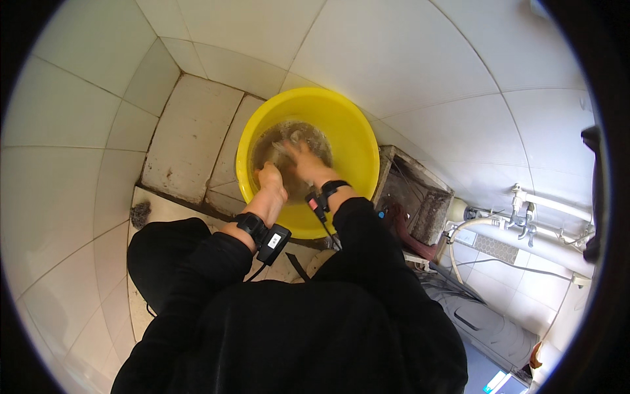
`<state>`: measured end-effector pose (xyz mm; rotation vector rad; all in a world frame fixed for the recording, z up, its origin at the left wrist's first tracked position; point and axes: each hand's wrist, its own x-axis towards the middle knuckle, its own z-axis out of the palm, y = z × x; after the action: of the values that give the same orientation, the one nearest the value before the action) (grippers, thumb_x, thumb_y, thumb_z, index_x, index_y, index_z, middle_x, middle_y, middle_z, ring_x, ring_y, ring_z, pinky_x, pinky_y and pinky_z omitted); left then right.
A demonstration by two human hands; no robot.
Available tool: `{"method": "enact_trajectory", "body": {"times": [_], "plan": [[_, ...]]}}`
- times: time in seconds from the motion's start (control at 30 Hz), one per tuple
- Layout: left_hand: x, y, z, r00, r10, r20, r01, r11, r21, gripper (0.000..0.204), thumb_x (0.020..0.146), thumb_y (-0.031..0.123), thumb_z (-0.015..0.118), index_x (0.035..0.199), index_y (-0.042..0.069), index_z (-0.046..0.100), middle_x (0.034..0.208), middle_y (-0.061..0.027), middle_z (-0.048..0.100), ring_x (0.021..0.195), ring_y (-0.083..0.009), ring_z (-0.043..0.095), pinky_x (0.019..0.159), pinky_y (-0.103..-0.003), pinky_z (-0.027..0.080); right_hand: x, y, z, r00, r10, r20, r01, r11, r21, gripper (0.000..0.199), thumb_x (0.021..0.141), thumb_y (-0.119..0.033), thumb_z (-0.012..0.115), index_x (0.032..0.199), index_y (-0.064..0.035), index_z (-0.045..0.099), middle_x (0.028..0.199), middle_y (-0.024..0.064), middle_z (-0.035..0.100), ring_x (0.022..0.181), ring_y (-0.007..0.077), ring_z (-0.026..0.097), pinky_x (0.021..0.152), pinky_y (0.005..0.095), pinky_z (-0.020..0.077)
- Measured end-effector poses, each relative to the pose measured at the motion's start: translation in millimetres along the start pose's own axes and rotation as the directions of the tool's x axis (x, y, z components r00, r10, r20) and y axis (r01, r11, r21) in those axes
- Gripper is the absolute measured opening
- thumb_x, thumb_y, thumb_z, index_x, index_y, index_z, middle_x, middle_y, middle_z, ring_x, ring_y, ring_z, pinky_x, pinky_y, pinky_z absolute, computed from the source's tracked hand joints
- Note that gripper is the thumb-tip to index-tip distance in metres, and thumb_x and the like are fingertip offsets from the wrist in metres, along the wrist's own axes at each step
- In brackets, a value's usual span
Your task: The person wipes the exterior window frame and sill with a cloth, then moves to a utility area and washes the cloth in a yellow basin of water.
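Note:
Both of my hands reach into a large yellow basin (359, 154) holding murky brown water (279, 134) with some froth at its edge. My left hand (270, 180) is at the water on the near left; its fingertips are hidden, so its grip does not show. Further right, my right hand (307, 162) is palm down with fingers stretched out and apart, slightly blurred. A pale patch (296, 136) lies by its fingertips, partly under water; I cannot make out what it is. Black straps with small devices are on both wrists.
White tiled walls stand behind and left of the basin. A grimy rectangular trough (426, 203) with a dark red hose (408, 236) is close on its right. Taps (525, 217) and pipes run along the right wall. A scrubby dark clump (140, 214) sits at the left.

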<state>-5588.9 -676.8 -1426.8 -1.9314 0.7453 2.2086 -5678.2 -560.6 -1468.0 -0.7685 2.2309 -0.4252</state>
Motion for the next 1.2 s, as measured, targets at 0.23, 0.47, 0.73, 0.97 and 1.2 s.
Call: {"method": "enact_trajectory", "body": {"times": [0.23,0.47,0.73,0.97,1.2], "plan": [[23,-16,-2,0.993,-0.079,0.092,0.072,0.995,0.074,0.072,0.1,0.044,0.045,0.157,0.009,0.02,0.157,-0.0173,0.035,0.136,-0.0356,0.043,0.106,-0.053,0.041,6,5,15,0.907,0.302,0.294,-0.422,0.666,0.615,0.039,0.09,-0.02,0.068,0.124,-0.004,0.059,0.112,0.0228,0.061,0.096,0.0324,0.065,0.082,0.0416,0.0508],[-6,17,10,0.921,-0.138,0.365,0.195,0.973,-0.123,0.057,0.102,0.054,0.045,0.136,0.008,0.05,0.129,-0.0197,0.059,0.117,-0.0366,0.059,0.101,-0.052,0.048,-91,-63,-54,0.984,-0.085,-0.156,0.169,0.712,0.681,0.03,0.09,-0.031,0.071,0.088,-0.0013,0.065,0.08,0.0135,0.066,0.074,0.0198,0.063,0.068,0.0352,0.0498],[-25,-3,21,0.919,-0.032,0.392,0.055,0.997,-0.048,0.033,0.103,0.037,0.053,0.092,0.007,0.061,0.085,-0.0086,0.065,0.064,-0.0216,0.06,0.06,-0.039,0.053,-86,-84,-47,0.872,0.065,-0.486,0.007,0.989,0.145,0.027,0.092,-0.029,0.056,0.078,-0.0071,0.06,0.074,0.0202,0.064,0.073,0.0421,0.064,0.065,0.0486,0.0504],[-30,22,19,0.99,0.143,-0.019,-0.143,0.99,0.019,0.047,0.1,0.042,0.056,0.101,-0.004,0.066,0.094,-0.0166,0.068,0.079,-0.0285,0.064,0.073,-0.039,0.051,-94,-96,-29,0.871,0.004,-0.491,0.119,0.969,0.218,0.034,0.097,-0.033,0.053,0.079,-0.0058,0.063,0.074,0.0217,0.065,0.072,0.0428,0.065,0.067,0.0506,0.0519],[-28,-5,23,0.99,0.112,0.089,-0.105,0.992,-0.074,0.041,0.096,0.035,0.062,0.105,-0.004,0.065,0.102,-0.0137,0.066,0.085,-0.0233,0.062,0.074,-0.04,0.051,-88,-106,-56,0.853,0.244,-0.462,-0.089,0.939,0.332,0.029,0.096,-0.032,0.056,0.085,-0.0064,0.064,0.078,0.0199,0.066,0.077,0.0412,0.066,0.069,0.0481,0.0523]]}}
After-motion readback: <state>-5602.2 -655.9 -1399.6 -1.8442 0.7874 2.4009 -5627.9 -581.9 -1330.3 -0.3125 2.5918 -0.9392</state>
